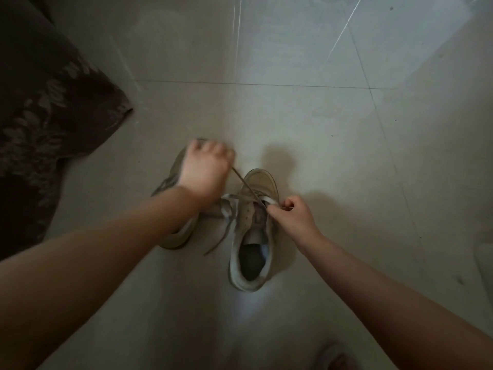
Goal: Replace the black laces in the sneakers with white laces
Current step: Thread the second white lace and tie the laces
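Two bare forearms reach down from the bottom edge toward a pale sneaker (250,236) standing on the tiled floor (320,129), toe pointing away. On its right side, the right hand (294,217) pinches something at the eyelets, fingers curled tight. Beyond its left side, the left hand (205,172), blurred, grips a dark lace (244,184) drawn taut from the sneaker. A second sneaker (173,177) sits mostly hidden beneath that arm. Far left of the sneaker, patterned dark fabric (48,116) is cut off.
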Demonstrator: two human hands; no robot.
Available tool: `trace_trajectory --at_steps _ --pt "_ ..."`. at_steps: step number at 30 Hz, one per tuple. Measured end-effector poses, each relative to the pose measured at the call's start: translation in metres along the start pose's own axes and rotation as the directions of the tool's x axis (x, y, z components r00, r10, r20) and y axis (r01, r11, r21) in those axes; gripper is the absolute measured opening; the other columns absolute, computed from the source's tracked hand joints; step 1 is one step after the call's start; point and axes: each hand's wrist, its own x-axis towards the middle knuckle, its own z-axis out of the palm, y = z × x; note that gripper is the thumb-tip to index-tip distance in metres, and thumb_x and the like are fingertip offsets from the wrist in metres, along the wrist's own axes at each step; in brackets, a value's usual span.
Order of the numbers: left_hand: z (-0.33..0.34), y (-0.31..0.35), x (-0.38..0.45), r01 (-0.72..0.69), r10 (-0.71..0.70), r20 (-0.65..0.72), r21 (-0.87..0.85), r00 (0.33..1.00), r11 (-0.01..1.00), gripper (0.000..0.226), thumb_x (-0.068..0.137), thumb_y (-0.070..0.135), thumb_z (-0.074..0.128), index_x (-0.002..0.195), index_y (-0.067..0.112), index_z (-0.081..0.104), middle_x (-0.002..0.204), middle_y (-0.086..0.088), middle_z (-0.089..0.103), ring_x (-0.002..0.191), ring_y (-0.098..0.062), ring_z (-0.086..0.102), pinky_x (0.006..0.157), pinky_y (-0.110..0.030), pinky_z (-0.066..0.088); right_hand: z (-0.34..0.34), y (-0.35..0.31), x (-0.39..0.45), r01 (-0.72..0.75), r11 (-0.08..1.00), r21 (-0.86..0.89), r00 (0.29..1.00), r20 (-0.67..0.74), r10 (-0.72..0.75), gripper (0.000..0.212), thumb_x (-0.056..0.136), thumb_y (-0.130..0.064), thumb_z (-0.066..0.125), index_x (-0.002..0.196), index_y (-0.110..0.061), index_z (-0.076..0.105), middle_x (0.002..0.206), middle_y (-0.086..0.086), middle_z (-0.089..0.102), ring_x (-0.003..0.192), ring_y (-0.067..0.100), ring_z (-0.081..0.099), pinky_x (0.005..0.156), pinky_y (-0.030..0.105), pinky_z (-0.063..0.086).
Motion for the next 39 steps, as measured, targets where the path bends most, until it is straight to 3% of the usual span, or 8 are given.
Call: trace_trajectory --at_steps 2,6,12,19,25,30,34,39 --pt "0.002 -0.024 0.000 0.079 -0.078 -0.026 0.003 0.997 0.997 0.012 0.075 0.009 0.055 0.085 0.008 0.060 0.088 -0.012 0.063 0.086 -0.031 0.055 0.075 -0.036 0.037 0.000 0.001 0.000 0.003 1.000 -0.003 1.000 -0.006 -0.003 0.032 0.074 -0.022 0.070 0.074 -0.015 0.039 0.071 0.002 0.039 0.065 0.016 0.036 0.055 0.029 0.028" --pt "0.013 -0.008 -0.010 -0.012 0.017 0.215 -0.024 0.976 1.000 0.042 0.085 0.031 0.053 0.125 0.019 0.048 0.126 -0.003 0.050 0.118 -0.026 0.042 0.095 -0.039 0.029 0.001 0.000 0.000 0.019 1.000 -0.005 1.000 0.013 -0.019 0.032 0.073 -0.023 0.070 0.073 -0.014 0.040 0.071 0.003 0.038 0.065 0.016 0.035 0.058 0.029 0.029" --pt "0.009 0.039 -0.012 -0.275 0.279 0.006 -0.159 0.960 0.948 0.030 0.085 0.031 0.045 0.107 0.025 0.065 0.109 0.000 0.061 0.105 -0.024 0.054 0.086 -0.039 0.033 0.002 0.002 0.003 0.027 1.000 0.008 1.000 -0.006 -0.027 0.032 0.075 -0.021 0.073 0.069 -0.017 0.042 0.069 0.000 0.044 0.061 0.012 0.040 0.054 0.026 0.033" --pt "0.012 0.060 0.011 0.110 -0.034 0.280 -0.260 0.959 0.959 0.028 0.089 0.014 0.050 0.117 0.013 0.047 0.116 -0.008 0.050 0.096 -0.027 0.059 0.082 -0.037 0.036 0.001 0.006 0.006 0.033 0.999 -0.001 0.999 0.034 -0.033 0.028 0.077 -0.022 0.073 0.073 -0.016 0.045 0.073 0.001 0.048 0.066 0.014 0.046 0.055 0.023 0.037" --pt "0.013 0.054 0.010 0.236 -0.068 0.439 -0.341 0.896 0.910 0.044 0.088 0.031 0.053 0.126 0.011 0.043 0.124 -0.011 0.048 0.118 -0.029 0.045 0.093 -0.041 0.039 0.004 0.010 0.008 0.057 0.998 -0.014 0.998 0.031 -0.056 0.028 0.076 -0.023 0.074 0.075 -0.017 0.047 0.080 0.002 0.048 0.063 0.008 0.044 0.046 0.010 0.035" --pt "0.018 0.044 0.006 0.283 -0.008 0.503 -0.473 0.864 0.835 0.032 0.092 0.033 0.047 0.114 0.010 0.047 0.110 -0.013 0.058 0.100 -0.031 0.057 0.079 -0.037 0.047 0.006 0.012 0.010 0.075 0.996 -0.041 0.997 0.030 -0.073 0.032 0.074 -0.026 0.074 0.071 -0.021 0.043 0.089 0.005 0.044 0.062 0.008 0.040 0.045 0.011 0.034" --pt "0.015 0.036 0.003 0.246 0.013 0.450 -0.512 0.893 0.823 0.021 0.089 0.034 0.048 0.089 0.016 0.058 0.088 -0.002 0.063 0.084 -0.023 0.061 0.066 -0.028 0.048 0.006 0.013 0.009 0.102 0.992 -0.068 0.995 0.022 -0.101 0.031 0.072 -0.029 0.074 0.075 -0.021 0.045 0.096 0.009 0.051 0.068 0.012 0.045 0.051 0.017 0.033" --pt "0.010 0.005 0.008 0.439 -0.285 0.335 -0.662 0.898 0.607 0.026 0.088 0.026 0.050 0.064 0.017 0.047 0.059 0.003 0.048 0.062 -0.022 0.049 0.055 -0.027 0.036 0.007 0.015 0.009 0.137 0.984 -0.114 0.990 0.005 -0.138 0.034 0.068 -0.032 0.073 0.082 -0.018 0.045 0.102 0.015 0.054 0.080 0.022 0.052 0.059 0.024 0.038"
